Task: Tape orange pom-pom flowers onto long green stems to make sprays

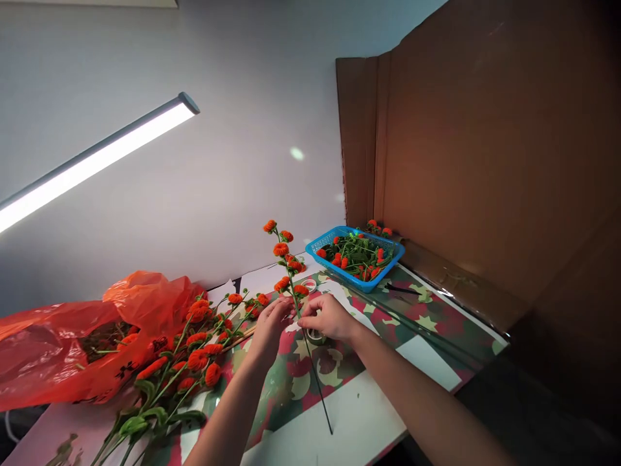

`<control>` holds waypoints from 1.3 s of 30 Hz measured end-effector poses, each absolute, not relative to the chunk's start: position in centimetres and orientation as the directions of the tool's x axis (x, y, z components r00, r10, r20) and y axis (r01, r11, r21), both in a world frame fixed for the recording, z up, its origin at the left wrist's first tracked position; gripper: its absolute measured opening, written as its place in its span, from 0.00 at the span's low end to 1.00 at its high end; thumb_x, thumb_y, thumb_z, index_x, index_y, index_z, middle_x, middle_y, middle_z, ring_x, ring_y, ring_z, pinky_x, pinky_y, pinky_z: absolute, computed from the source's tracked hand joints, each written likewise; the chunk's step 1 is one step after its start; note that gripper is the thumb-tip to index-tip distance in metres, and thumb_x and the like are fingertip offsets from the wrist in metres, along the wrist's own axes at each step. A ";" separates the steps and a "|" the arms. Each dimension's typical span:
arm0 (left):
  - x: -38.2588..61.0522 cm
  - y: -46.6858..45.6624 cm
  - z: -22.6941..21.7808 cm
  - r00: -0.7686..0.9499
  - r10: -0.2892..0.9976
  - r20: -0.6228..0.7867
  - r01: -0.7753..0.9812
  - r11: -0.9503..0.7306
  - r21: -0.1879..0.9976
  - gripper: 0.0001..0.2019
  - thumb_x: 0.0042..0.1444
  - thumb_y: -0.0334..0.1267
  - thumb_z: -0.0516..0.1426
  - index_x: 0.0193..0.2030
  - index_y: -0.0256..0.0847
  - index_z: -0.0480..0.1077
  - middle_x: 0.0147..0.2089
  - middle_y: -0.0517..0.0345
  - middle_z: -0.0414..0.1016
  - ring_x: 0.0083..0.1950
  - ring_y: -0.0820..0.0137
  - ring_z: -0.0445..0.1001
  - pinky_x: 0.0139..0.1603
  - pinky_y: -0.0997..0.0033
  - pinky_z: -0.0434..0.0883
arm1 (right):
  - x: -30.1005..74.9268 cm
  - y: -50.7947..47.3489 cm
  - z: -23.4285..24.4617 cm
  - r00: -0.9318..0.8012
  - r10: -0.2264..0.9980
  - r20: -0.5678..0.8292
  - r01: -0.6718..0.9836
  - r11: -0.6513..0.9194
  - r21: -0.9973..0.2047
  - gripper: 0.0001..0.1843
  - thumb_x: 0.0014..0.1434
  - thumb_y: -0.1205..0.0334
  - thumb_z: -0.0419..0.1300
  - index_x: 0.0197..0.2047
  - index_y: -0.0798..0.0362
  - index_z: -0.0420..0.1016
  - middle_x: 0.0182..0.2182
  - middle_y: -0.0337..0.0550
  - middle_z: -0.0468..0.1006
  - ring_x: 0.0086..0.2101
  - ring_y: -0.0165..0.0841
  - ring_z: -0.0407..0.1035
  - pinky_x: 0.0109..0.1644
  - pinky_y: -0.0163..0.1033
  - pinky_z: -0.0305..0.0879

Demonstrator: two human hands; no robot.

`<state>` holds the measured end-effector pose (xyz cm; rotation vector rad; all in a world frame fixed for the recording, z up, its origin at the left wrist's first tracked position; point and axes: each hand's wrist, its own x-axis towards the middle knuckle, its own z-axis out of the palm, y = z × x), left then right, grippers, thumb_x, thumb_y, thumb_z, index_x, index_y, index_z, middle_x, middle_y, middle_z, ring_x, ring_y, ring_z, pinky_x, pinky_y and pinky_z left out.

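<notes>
An artificial flower stem with several small orange blooms stands tilted above the table, its dark wire tail running down toward the front edge. My left hand pinches the stem from the left, fingers closed on it. My right hand grips the stem from the right, with a small roll of tape under its fingers. Both hands meet just below the lowest bloom.
Finished orange flower stems lie in a pile at left, beside an orange plastic bag. A blue basket of small orange blooms stands at the back. Brown cardboard walls the right side. A lit lamp bar hangs upper left.
</notes>
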<state>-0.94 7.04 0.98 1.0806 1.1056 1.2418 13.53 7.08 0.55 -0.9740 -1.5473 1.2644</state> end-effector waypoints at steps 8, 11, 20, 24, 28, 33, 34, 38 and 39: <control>-0.3 8.0 1.3 0.063 0.993 -0.101 -0.185 0.111 0.977 0.09 0.42 0.40 0.61 0.27 0.36 0.70 0.28 0.60 0.69 0.30 0.73 0.67 0.31 0.76 0.64 | 14.1 7.6 0.5 -0.248 0.953 0.172 0.017 0.182 -0.983 0.07 0.41 0.69 0.61 0.15 0.55 0.69 0.17 0.36 0.68 0.25 0.28 0.62 0.31 0.32 0.58; -0.3 8.2 1.6 0.018 0.991 -0.131 -0.166 0.132 0.977 0.10 0.40 0.41 0.60 0.27 0.37 0.70 0.28 0.60 0.69 0.29 0.73 0.67 0.30 0.76 0.63 | 14.0 7.8 0.1 -0.245 0.950 0.192 0.029 0.205 -0.978 0.06 0.41 0.68 0.61 0.16 0.56 0.70 0.17 0.36 0.69 0.23 0.27 0.61 0.29 0.32 0.57; 0.3 8.2 3.2 0.052 0.990 -0.133 0.078 0.129 0.989 0.09 0.38 0.41 0.62 0.23 0.37 0.71 0.26 0.58 0.70 0.28 0.72 0.67 0.28 0.75 0.60 | 13.8 8.1 -0.5 -0.224 0.958 0.181 0.066 0.200 -0.978 0.03 0.40 0.70 0.60 0.18 0.56 0.73 0.18 0.35 0.69 0.23 0.26 0.61 0.27 0.31 0.56; 0.1 8.5 3.1 0.152 0.951 -0.271 -0.078 0.285 0.955 0.07 0.43 0.39 0.59 0.27 0.37 0.72 0.30 0.54 0.74 0.32 0.70 0.70 0.30 0.74 0.63 | 13.9 8.2 -0.5 -0.222 0.956 0.192 0.091 0.216 -0.972 0.03 0.41 0.69 0.61 0.18 0.56 0.72 0.17 0.35 0.69 0.23 0.26 0.61 0.27 0.31 0.56; -0.5 8.6 3.1 0.258 0.891 -0.374 -0.190 0.426 0.885 0.06 0.46 0.35 0.56 0.30 0.37 0.72 0.32 0.53 0.75 0.30 0.71 0.70 0.30 0.74 0.65 | 13.9 8.1 -0.5 -0.228 0.953 0.200 0.082 0.223 -0.971 0.04 0.41 0.69 0.60 0.17 0.56 0.72 0.17 0.35 0.70 0.23 0.27 0.62 0.27 0.31 0.56; -1.1 9.0 2.6 0.316 0.867 -0.386 -0.251 0.469 0.847 0.06 0.49 0.34 0.55 0.30 0.37 0.73 0.29 0.54 0.74 0.29 0.70 0.70 0.32 0.72 0.65 | 13.9 7.9 -0.2 -0.229 0.950 0.211 0.050 0.228 -0.972 0.04 0.41 0.69 0.61 0.17 0.55 0.71 0.17 0.35 0.69 0.22 0.26 0.61 0.28 0.32 0.56; -1.2 9.1 2.3 0.349 0.859 -0.373 -0.259 0.472 0.843 0.06 0.48 0.35 0.55 0.29 0.37 0.73 0.28 0.55 0.73 0.29 0.70 0.70 0.33 0.72 0.66 | 13.9 7.9 -0.1 -0.230 0.951 0.208 0.045 0.224 -0.974 0.05 0.41 0.69 0.61 0.17 0.55 0.71 0.16 0.34 0.69 0.22 0.26 0.61 0.28 0.32 0.56; -1.1 9.8 0.4 0.424 0.852 -0.305 -0.288 0.447 0.847 0.07 0.45 0.40 0.59 0.30 0.39 0.73 0.27 0.56 0.73 0.31 0.67 0.72 0.36 0.68 0.65 | 14.0 7.7 0.3 -0.256 0.947 0.195 -0.004 0.201 -0.980 0.05 0.41 0.68 0.62 0.17 0.55 0.72 0.16 0.35 0.69 0.23 0.28 0.62 0.29 0.33 0.58; -1.0 9.9 0.0 0.423 0.856 -0.297 -0.290 0.439 0.850 0.08 0.44 0.42 0.60 0.30 0.40 0.72 0.27 0.56 0.73 0.32 0.66 0.72 0.37 0.67 0.66 | 14.0 7.7 0.4 -0.266 0.944 0.195 -0.018 0.197 -0.980 0.05 0.41 0.67 0.62 0.17 0.55 0.72 0.16 0.35 0.69 0.24 0.28 0.63 0.30 0.33 0.59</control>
